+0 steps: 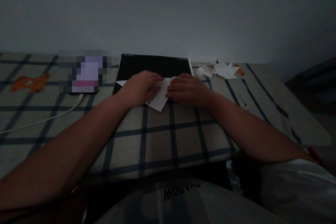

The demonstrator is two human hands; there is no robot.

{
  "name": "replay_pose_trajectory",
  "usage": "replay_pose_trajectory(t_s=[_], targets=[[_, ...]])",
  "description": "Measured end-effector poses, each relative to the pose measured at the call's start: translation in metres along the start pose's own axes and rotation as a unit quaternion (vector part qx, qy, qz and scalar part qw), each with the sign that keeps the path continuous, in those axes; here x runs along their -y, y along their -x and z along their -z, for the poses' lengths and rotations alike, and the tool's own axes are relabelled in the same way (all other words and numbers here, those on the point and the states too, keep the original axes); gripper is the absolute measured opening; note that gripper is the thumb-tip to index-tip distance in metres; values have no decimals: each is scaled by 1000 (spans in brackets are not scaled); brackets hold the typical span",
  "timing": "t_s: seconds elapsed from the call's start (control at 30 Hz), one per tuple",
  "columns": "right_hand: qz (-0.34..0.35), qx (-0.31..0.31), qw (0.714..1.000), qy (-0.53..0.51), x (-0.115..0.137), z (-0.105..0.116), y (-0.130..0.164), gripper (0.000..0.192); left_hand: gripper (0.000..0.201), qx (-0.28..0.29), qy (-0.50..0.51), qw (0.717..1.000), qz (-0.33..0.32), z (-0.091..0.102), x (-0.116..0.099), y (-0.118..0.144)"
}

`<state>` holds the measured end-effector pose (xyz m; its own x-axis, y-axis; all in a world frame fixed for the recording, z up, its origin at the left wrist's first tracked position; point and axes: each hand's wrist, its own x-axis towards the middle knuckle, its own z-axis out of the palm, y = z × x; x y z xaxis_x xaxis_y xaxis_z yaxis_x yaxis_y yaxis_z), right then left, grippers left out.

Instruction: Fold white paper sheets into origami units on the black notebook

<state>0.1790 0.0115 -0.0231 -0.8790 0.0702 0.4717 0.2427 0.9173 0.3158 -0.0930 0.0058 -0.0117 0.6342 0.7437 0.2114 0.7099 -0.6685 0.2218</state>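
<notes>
Head view, dim light: at mid-frame the left hand (140,89) and right hand (187,89) lie palm-down, fingers curled, pinning a folded white paper (160,97) flat, likely to press a crease. It overlaps a black sheet (154,65) on the checked tabletop (157,136). White paper scraps (219,70) lie upper right; a phone (84,75) and cable (49,116) sit left.
</notes>
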Motion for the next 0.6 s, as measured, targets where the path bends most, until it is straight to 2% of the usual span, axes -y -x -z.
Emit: replay_pose_trajectory(t_s=[0.2,0.6], targets=[[-20,58,998,-25,2,1,-2,26,51,-18,20,999,-30,-9,13,-1],[-35,65,997,-37,10,-5,-6,28,48,-12,34,999,-5,-11,14,-1]])
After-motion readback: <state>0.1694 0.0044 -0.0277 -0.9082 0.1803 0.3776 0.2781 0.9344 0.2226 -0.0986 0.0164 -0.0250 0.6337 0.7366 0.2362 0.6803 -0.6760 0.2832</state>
